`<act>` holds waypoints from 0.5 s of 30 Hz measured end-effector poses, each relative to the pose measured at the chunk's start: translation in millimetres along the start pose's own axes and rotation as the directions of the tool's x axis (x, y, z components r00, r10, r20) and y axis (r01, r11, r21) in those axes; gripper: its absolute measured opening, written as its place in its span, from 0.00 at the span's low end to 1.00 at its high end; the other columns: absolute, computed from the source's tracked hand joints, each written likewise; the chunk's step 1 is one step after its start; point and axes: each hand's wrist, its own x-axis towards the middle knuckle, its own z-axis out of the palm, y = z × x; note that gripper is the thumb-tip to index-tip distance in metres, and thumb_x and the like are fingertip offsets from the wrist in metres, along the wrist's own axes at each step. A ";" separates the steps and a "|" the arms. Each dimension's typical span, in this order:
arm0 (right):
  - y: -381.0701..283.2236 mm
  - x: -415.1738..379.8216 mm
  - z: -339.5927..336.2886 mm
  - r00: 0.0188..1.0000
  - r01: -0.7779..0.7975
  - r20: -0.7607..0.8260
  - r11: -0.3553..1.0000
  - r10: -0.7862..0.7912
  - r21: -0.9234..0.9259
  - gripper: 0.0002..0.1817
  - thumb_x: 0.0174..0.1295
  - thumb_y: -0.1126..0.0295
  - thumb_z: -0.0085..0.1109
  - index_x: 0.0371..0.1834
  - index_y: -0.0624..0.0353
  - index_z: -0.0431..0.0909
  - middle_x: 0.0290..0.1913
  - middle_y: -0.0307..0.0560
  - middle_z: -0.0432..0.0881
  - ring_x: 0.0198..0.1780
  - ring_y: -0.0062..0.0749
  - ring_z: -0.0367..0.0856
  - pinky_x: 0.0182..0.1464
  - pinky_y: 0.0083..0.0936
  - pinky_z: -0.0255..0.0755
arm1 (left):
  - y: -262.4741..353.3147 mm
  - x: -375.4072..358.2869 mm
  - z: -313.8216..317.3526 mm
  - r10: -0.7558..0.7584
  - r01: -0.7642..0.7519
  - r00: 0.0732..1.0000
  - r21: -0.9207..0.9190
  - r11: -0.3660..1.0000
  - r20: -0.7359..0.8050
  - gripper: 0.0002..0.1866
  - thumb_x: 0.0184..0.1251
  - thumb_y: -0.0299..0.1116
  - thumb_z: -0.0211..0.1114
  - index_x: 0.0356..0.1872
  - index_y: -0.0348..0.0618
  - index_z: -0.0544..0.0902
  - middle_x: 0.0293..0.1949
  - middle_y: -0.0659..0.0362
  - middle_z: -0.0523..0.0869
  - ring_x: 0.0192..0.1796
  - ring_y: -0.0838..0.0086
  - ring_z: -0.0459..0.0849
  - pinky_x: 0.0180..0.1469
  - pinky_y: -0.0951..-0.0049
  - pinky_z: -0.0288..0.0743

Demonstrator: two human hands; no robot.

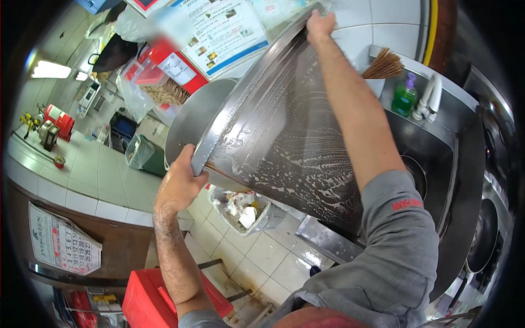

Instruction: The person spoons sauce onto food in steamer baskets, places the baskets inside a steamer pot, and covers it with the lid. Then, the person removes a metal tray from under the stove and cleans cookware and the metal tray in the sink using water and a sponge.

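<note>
Big soapy pot tipped over the sink — a hand at each end of its rim

The large dark steel pot (284, 136), streaked with suds, lies tilted over the front edge of the stainless steel sink (432, 158), its long axis running from lower left up to upper right. The left hand (180, 183) has its fingers wrapped on the near, lower rim — the right hand (320, 24) is clamped on the far, upper rim, arm stretched across the wet wall.
</note>
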 end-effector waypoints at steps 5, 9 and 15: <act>-39.1 -34.6 -48.0 0.932 0.340 0.236 0.888 -0.274 -0.310 0.12 0.54 0.77 0.49 0.40 0.73 0.73 0.38 0.70 0.76 0.44 0.61 0.74 0.48 0.45 0.67 | -0.7 -0.3 2.8 0.006 -0.007 1.000 -0.039 0.999 -0.005 0.16 0.51 0.24 0.64 0.41 0.39 0.71 0.26 0.59 0.73 0.31 0.75 0.71 0.37 0.73 0.68; -0.5 -122.1 -87.5 0.610 0.791 0.549 0.475 -0.571 -0.385 0.15 0.59 0.67 0.53 0.41 0.70 0.74 0.41 0.67 0.76 0.44 0.59 0.74 0.47 0.43 0.69 | -3.7 2.6 1.3 -0.006 0.007 1.000 -0.031 0.999 0.006 0.19 0.51 0.25 0.64 0.46 0.39 0.71 0.25 0.61 0.73 0.28 0.76 0.71 0.34 0.74 0.67; -112.5 -302.0 -155.0 0.016 0.500 0.997 0.864 -0.072 0.054 0.23 0.45 0.83 0.52 0.48 0.58 0.76 0.44 0.50 0.73 0.47 0.45 0.75 0.49 0.36 0.72 | -12.3 0.7 11.1 -0.005 0.009 1.000 -0.160 0.987 0.022 0.21 0.52 0.25 0.63 0.50 0.39 0.71 0.26 0.62 0.73 0.26 0.79 0.69 0.28 0.76 0.63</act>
